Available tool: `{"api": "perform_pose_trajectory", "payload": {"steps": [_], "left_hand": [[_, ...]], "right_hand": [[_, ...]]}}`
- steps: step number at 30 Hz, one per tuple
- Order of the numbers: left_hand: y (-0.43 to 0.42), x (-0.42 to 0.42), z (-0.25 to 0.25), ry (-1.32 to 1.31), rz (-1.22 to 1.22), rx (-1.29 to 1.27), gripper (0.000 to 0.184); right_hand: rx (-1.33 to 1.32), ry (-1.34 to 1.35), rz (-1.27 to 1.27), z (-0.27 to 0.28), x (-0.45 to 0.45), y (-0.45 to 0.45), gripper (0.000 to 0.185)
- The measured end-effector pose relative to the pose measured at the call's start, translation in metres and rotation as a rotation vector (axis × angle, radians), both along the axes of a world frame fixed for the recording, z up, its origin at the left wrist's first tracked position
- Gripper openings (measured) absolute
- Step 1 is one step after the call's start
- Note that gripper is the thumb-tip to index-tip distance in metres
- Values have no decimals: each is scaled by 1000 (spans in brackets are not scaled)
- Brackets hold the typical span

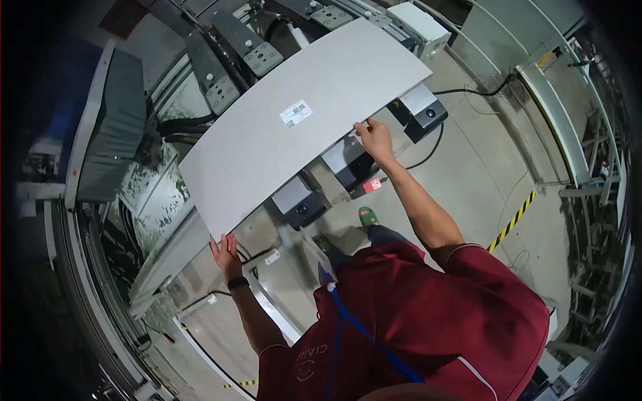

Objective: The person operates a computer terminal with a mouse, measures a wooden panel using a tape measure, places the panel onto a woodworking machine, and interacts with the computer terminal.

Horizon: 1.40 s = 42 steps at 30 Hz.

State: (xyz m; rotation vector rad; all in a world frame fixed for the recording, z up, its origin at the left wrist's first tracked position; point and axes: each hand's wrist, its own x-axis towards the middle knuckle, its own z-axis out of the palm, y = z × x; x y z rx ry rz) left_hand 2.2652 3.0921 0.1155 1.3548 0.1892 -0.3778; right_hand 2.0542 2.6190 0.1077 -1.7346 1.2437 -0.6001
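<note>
A large pale grey panel (pixel 267 160) with a white printed label (pixel 295 113) lies flat across a machine in front of me. My left hand (pixel 226 254), with a dark band at the wrist, grips the panel at its near left corner. My right hand (pixel 376 140) is closed on the panel's near edge, right of the middle, with fingertips over the top; part of that grip is hidden beneath the board. Under the near edge stick out three support blocks with black ends, among them the left block (pixel 301 207), the middle block (pixel 349 167) and the right block (pixel 426 120).
Behind the panel are machine pods with round-holed plates (pixel 263 59). A grey curtained guard (pixel 114 127) stands at the left. Cables (pixel 431 154) run from the blocks to the floor. Yellow-black tape (pixel 512 220) marks the floor, and a metal frame (pixel 552 127) rises at the right.
</note>
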Motion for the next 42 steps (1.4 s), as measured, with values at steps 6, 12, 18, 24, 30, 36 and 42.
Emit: {"api": "perform_pose_trajectory", "payload": {"steps": [6,12,18,24,30,36,42], "left_hand": [[-13,109,-18,-17,-153,-68,67],[-54,166,-4,6,-233,-102,79],[-66,187,4,-127,-316,101,78],[-75,199,6,-279,-329,250,54],[-82,202,9,-270,-345,282,62],[-79,204,3,-257,-344,303,51],[-81,207,3,-331,-434,236,33]], "right_hand": [[-142,99,-158,-5,114,-30,49],[-203,-42,-294,-20,187,-59,45],[75,-93,-274,4,203,-69,50],[11,-119,-325,-27,214,-91,49],[12,-123,-332,-18,210,-86,51],[-42,-162,-314,-23,207,-88,51],[151,-268,-61,28,169,-57,43]]}}
